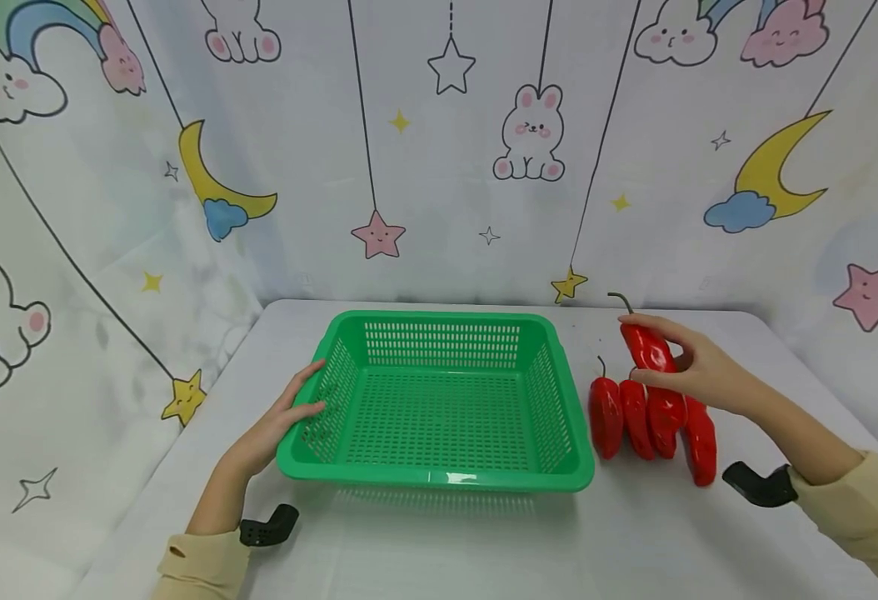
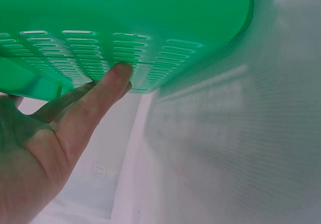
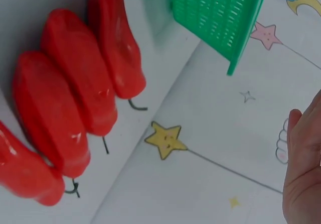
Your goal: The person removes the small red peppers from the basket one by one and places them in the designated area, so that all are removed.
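A glossy red chili pepper [image 1: 645,346] with a curved dark stem is pinched between the thumb and fingers of my right hand [image 1: 697,367], above other peppers. The right wrist view catches part of this hand [image 3: 303,158] at its right edge; the held pepper is not seen there. Several more red peppers [image 3: 50,113] lie side by side on the table right of the green basket [image 1: 435,479]. My left hand [image 1: 274,421] rests against the basket's left side, thumb and fingers spread. In the left wrist view the straight thumb [image 2: 100,98] touches the slotted wall [image 2: 165,58].
The basket, with slotted walls and floor, stands in the middle of the white-covered table [image 1: 439,558]. Behind hangs a white curtain [image 1: 439,183] printed with stars, moons and animals. A dark wrist device [image 1: 761,486] is on the right arm, another [image 1: 270,527] on the left.
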A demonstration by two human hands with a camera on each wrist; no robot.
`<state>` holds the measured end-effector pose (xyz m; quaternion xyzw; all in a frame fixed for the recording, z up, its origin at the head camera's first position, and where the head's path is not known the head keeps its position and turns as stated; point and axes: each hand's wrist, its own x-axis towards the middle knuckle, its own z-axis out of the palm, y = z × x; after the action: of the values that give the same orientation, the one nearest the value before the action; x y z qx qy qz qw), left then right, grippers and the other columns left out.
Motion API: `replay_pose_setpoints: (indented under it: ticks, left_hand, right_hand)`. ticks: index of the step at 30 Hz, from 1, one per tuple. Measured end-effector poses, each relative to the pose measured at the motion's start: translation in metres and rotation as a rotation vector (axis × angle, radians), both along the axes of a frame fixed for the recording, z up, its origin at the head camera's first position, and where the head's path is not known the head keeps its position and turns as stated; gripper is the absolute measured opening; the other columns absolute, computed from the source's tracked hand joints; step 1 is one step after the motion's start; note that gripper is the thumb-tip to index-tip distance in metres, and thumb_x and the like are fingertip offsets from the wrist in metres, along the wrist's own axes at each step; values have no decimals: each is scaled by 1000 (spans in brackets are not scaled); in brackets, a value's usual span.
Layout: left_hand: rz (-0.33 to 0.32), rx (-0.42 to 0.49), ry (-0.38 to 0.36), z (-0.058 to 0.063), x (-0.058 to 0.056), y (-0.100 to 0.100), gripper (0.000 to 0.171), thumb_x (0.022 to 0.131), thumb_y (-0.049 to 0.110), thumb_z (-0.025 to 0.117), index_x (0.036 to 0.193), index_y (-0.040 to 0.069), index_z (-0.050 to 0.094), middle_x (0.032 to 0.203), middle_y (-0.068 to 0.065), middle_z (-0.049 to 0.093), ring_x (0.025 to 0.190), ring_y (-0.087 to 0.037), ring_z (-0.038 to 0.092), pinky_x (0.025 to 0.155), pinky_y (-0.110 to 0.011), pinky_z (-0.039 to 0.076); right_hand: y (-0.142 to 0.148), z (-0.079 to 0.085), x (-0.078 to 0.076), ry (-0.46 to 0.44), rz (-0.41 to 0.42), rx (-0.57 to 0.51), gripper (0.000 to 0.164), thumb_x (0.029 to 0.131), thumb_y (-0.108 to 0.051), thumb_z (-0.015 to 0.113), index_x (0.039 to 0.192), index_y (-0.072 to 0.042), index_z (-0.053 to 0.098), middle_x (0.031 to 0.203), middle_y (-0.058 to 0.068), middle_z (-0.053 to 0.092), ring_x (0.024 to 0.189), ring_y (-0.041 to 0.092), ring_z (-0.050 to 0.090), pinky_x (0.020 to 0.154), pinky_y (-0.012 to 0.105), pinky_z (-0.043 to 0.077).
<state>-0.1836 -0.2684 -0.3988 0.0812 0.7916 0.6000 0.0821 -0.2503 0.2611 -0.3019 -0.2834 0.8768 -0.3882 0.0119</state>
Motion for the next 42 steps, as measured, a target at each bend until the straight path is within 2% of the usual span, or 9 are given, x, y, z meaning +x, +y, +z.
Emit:
replay_pose_setpoints:
  ticks: [6,9,13,18,24,34,37,42]
  left_hand:
    - [0,0,-1,0,0,0,61,96,30,44,147,32,10,151,-5,-6,134,-34,4,97,-59,17]
    - [-1,1,-3,0,0,0,61,96,30,44,147,32,10,151,-5,-6,133,-34,5,97,-58,18]
    - [0,-1,0,0,0,0,61,96,29,44,147,32,10,151,-5,-7,134,-34,2,98,-61,14]
    - [-2,5,-2,0,0,0,61,96,29,44,147,32,10,151,-5,-7,134,-34,2,98,-60,15]
    - [-4,9,-5,-1,-1,0,62,96,31,44,147,32,9,151,-5,-6,134,-33,5,97,-57,18]
    - [-6,15,-11,-1,-1,0,62,96,30,44,147,31,9,151,-5,-5,133,-34,9,97,-55,19]
    - [-5,15,-14,-1,-1,0,62,96,30,44,147,32,9,151,-5,-5,133,-34,11,97,-54,20]
    - [-2,8,-12,-1,-1,0,62,96,31,45,147,33,9,151,-4,-6,133,-34,9,97,-55,20]
  right_hand:
    - [20,0,4,10,-59,21,77,75,-5,72,140,-18,34,120,4,38,86,12,53,56,31,52]
    - [31,1,6,24,-67,34,79,74,-5,73,140,-18,32,118,-3,38,88,8,51,56,31,52]
    - [42,1,9,52,-69,46,82,72,-5,74,141,-17,32,115,-9,38,89,2,48,54,30,51]
    - [54,-1,9,78,-94,69,86,69,-4,76,141,-18,32,113,-13,37,90,-1,45,53,28,50]
    - [65,-3,10,90,-119,87,85,69,-3,76,141,-19,32,112,-14,36,86,-2,46,51,27,50]
    - [83,-9,11,75,-186,131,87,71,-5,76,142,-22,29,113,-12,33,87,-5,39,51,26,49]
    - [88,-11,11,68,-209,145,88,71,-6,76,143,-23,27,114,-9,33,90,0,37,51,27,49]
    - [96,-15,10,47,-230,155,89,74,-6,74,145,-24,24,116,6,33,97,31,38,51,29,49]
